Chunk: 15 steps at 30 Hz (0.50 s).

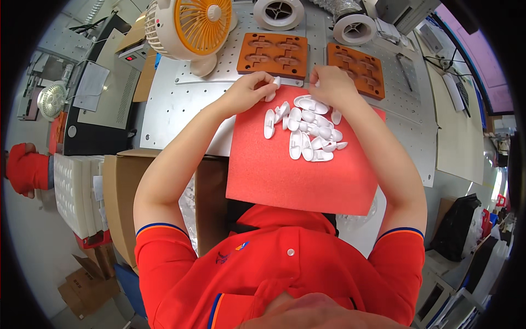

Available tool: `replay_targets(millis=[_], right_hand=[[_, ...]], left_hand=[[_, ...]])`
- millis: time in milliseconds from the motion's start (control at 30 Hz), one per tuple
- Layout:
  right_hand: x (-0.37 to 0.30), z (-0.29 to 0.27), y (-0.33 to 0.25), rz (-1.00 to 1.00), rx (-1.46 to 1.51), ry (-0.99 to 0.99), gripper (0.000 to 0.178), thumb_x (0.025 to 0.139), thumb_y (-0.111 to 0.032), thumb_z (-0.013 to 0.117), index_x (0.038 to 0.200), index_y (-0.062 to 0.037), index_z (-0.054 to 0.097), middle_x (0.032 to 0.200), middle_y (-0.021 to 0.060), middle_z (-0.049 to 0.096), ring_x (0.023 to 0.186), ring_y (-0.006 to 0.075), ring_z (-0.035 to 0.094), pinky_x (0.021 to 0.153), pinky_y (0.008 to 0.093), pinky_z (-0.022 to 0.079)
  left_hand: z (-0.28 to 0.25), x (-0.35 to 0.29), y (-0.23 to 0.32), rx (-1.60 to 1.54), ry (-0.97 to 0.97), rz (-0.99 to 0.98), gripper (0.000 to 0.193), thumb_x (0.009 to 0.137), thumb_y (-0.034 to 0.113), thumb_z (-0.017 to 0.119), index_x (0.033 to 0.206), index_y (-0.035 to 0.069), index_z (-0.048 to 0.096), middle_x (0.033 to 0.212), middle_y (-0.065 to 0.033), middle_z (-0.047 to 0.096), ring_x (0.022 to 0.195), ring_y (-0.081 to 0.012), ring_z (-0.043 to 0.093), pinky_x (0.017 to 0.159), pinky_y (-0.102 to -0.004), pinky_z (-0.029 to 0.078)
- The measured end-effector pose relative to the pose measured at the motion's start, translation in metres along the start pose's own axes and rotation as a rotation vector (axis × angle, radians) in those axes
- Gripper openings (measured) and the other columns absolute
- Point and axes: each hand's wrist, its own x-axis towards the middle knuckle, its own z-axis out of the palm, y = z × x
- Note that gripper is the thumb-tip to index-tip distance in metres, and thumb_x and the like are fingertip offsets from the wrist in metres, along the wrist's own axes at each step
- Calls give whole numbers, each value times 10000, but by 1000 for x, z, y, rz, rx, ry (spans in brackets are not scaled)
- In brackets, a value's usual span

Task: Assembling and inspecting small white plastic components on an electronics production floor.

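Note:
A heap of small white oval plastic parts (307, 126) lies on a red foam sheet (268, 175) in front of me. My left hand (251, 92), at the sheet's far left corner, pinches one white plastic part (274, 88) between thumb and fingers. Over the far side of the heap, my right hand (333, 86) is closed with its fingertips pointing down. A sliver of white shows at those fingertips, but the fingers hide most of it. Just beyond the hands sit two orange-brown fixture blocks with shaped recesses, a left block (272, 55) and a right block (356, 68).
A white and orange fan (192, 27) stands at the far left of the perforated metal table (181, 118). Two round white duct mouths are at the back, one of them the left duct mouth (278, 12). An open cardboard box (123, 203) is beside my left arm. Another person (30, 170) is far left.

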Motion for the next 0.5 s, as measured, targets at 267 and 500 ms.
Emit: replay_targets(millis=[267,500], right_hand=[[32,-6,5,-265,495,278,320,817,-153,686,1132,-98,671,997,127,691,874,293,668,771,324,511],[93,28,-14,-573,270,556,281,845,-50,614,1103,-138,682,1086,103,670,964,268,657,826,352,516]], left_hand=[[-23,34,-11,-10,381,263,158,944,173,578,1019,38,616,940,-44,603,834,-139,611,788,-293,475],[-33,85,-20,1142,554,568,191,843,126,572,1012,73,642,1020,-93,611,926,-263,642,856,-375,474]])
